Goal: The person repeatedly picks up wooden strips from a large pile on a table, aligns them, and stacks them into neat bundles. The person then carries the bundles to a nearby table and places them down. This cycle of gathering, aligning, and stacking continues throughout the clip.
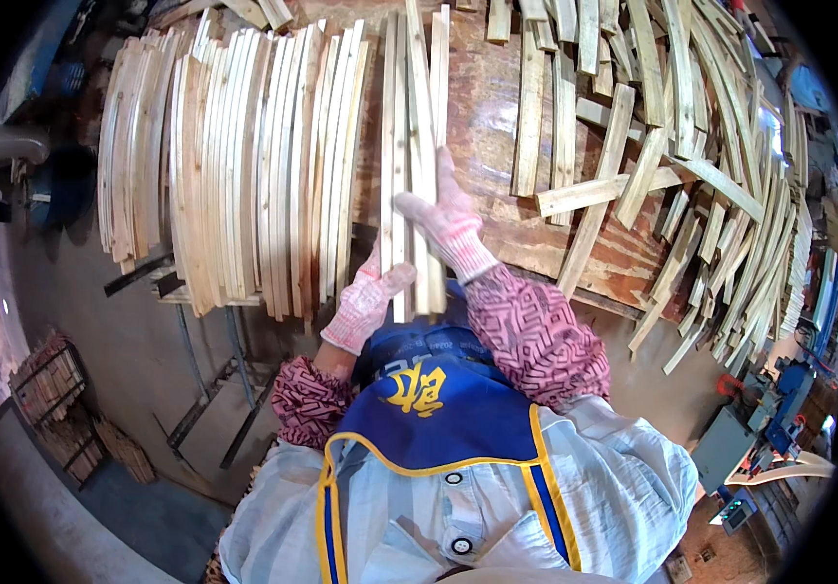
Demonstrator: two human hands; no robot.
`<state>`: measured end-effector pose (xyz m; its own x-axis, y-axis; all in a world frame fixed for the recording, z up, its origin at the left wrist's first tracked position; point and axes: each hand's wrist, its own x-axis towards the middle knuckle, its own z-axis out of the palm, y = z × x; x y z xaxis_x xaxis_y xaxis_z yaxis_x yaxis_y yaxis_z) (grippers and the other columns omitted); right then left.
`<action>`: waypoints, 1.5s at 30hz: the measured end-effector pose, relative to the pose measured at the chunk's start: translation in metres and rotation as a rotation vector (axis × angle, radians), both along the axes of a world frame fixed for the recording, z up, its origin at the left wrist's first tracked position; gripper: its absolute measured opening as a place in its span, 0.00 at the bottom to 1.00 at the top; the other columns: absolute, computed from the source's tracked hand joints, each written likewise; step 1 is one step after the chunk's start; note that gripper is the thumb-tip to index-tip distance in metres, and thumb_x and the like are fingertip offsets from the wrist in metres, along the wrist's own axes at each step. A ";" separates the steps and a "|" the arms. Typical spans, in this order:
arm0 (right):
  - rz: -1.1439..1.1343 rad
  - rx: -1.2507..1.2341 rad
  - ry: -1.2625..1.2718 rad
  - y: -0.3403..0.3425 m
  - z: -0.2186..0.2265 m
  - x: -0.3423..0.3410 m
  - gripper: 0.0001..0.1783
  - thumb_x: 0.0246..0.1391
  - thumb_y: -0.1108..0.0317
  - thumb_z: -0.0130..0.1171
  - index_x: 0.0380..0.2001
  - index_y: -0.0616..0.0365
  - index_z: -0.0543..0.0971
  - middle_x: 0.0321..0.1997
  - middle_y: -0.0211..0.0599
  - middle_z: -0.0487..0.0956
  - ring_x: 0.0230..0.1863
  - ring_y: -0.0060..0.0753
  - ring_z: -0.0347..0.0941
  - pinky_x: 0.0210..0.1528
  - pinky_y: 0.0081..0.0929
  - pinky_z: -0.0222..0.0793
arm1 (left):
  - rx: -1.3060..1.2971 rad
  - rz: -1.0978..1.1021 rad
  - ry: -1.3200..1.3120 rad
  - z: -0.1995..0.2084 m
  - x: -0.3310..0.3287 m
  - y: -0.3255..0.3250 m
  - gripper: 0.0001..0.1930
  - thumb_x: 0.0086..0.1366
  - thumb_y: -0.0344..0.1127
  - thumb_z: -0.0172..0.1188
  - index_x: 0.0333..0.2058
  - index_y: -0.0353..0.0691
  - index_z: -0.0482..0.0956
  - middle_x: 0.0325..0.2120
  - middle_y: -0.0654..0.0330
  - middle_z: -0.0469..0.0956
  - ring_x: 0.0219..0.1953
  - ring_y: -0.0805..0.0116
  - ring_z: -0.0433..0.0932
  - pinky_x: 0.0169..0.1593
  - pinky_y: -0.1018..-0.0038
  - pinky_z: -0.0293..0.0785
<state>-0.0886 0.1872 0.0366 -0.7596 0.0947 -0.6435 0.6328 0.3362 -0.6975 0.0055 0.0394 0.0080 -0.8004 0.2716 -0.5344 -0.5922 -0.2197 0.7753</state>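
Observation:
A small bunch of long, pale wooden strips (400, 127) lies lengthwise in front of me, its near ends reaching my apron. My left hand (365, 310), in a pinkish-white work glove, grips the bunch near those ends from the left, thumb on top and the other fingers mostly hidden. Farther up, my gloved right hand (450, 222) holds the same strips from the right, its thumb lying across them and its fingers along their right side. One strip slants slightly across the others at the far end. Just left of the bunch stands a tight row of similar strips (244, 165).
The strips rest on a worn brown wooden table (482, 127). A loose, criss-crossed heap of wooden pieces (653, 146) covers its right side. Metal legs (234, 355) show below the left row. Stacked wood (49, 380) stands at lower left, a grey-green machine (730, 443) at lower right.

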 end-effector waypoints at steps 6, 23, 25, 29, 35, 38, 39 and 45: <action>-0.016 0.340 0.511 0.065 -0.077 0.049 0.55 0.43 0.71 0.71 0.70 0.56 0.49 0.50 0.52 0.77 0.44 0.40 0.78 0.51 0.31 0.76 | -0.340 -0.158 0.102 -0.073 0.017 -0.002 0.46 0.60 0.34 0.64 0.71 0.52 0.44 0.54 0.50 0.71 0.49 0.66 0.74 0.53 0.69 0.72; 0.014 -0.281 0.017 0.064 -0.041 0.046 0.18 0.57 0.70 0.57 0.51 0.65 0.75 0.41 0.41 0.81 0.37 0.33 0.78 0.43 0.29 0.75 | -0.069 0.125 -0.118 -0.131 -0.082 0.010 0.29 0.67 0.49 0.53 0.60 0.35 0.67 0.52 0.54 0.76 0.53 0.62 0.75 0.55 0.67 0.71; 0.241 0.061 0.194 0.074 -0.108 0.050 0.22 0.56 0.65 0.61 0.52 0.65 0.73 0.40 0.44 0.81 0.38 0.37 0.79 0.42 0.32 0.76 | -0.778 -0.132 0.023 -0.088 -0.096 0.028 0.27 0.69 0.51 0.48 0.59 0.40 0.69 0.53 0.47 0.75 0.53 0.56 0.75 0.55 0.65 0.71; 0.071 -0.140 -0.010 0.052 -0.092 0.037 0.24 0.51 0.60 0.68 0.45 0.66 0.77 0.35 0.43 0.82 0.36 0.33 0.78 0.35 0.32 0.77 | -0.688 -0.073 0.189 -0.127 -0.096 -0.004 0.22 0.70 0.47 0.48 0.56 0.43 0.74 0.50 0.46 0.77 0.51 0.55 0.76 0.56 0.70 0.69; -0.051 -0.283 -0.119 0.092 -0.096 0.055 0.19 0.58 0.59 0.58 0.44 0.65 0.79 0.43 0.46 0.82 0.47 0.35 0.77 0.50 0.32 0.72 | -0.087 -0.026 -0.063 -0.127 -0.033 -0.022 0.30 0.69 0.44 0.51 0.64 0.37 0.58 0.59 0.50 0.68 0.60 0.60 0.66 0.63 0.73 0.61; -0.264 -0.551 -0.168 0.101 -0.085 0.064 0.16 0.53 0.71 0.60 0.46 0.63 0.76 0.34 0.39 0.81 0.32 0.32 0.79 0.35 0.30 0.78 | -0.471 -0.348 -0.034 -0.095 -0.013 -0.007 0.42 0.64 0.53 0.59 0.70 0.46 0.48 0.65 0.45 0.60 0.68 0.54 0.58 0.67 0.70 0.55; -0.246 -0.531 -0.163 0.101 -0.087 0.065 0.16 0.53 0.71 0.60 0.46 0.63 0.76 0.34 0.39 0.81 0.32 0.32 0.79 0.35 0.30 0.78 | -0.550 -0.320 -0.005 -0.100 -0.003 -0.002 0.45 0.61 0.55 0.61 0.70 0.52 0.47 0.65 0.44 0.60 0.68 0.53 0.58 0.66 0.67 0.56; -0.233 -0.493 -0.113 0.096 -0.088 0.064 0.14 0.60 0.67 0.51 0.46 0.63 0.78 0.35 0.40 0.82 0.35 0.29 0.78 0.37 0.26 0.75 | -0.925 -0.119 0.149 -0.066 0.010 -0.022 0.25 0.59 0.46 0.59 0.54 0.44 0.73 0.46 0.49 0.75 0.46 0.55 0.77 0.41 0.65 0.78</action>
<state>-0.0249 0.2833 -0.0510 -0.6781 -0.0808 -0.7305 0.7315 -0.1704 -0.6602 0.0153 0.0171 -0.0581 -0.8722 -0.1248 -0.4729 -0.4518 0.5759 0.6813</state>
